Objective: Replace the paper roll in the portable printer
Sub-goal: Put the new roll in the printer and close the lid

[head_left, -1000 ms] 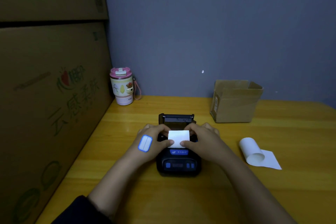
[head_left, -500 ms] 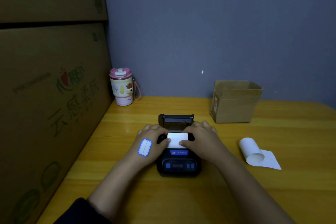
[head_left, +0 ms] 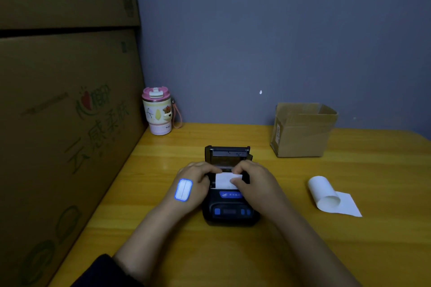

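Yellow wooden bench (head_left: pixel 291 240) meets a grey-blue wall (head_left: pixel 256 42). We see the black portable printer (head_left: pixel 229 212) at centre, lid open toward 12 o'clock, long axis 12–6. Our left hand (head_left: pixel 194 182) and right hand (head_left: pixel 254 179) pinch its white paper roll (head_left: pixel 224 180).

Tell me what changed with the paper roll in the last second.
Both hands, left hand and right hand, pressed the paper roll down from above the printer into its open bay and still grip it. Lid still up; loose roll, box and cup unmoved.
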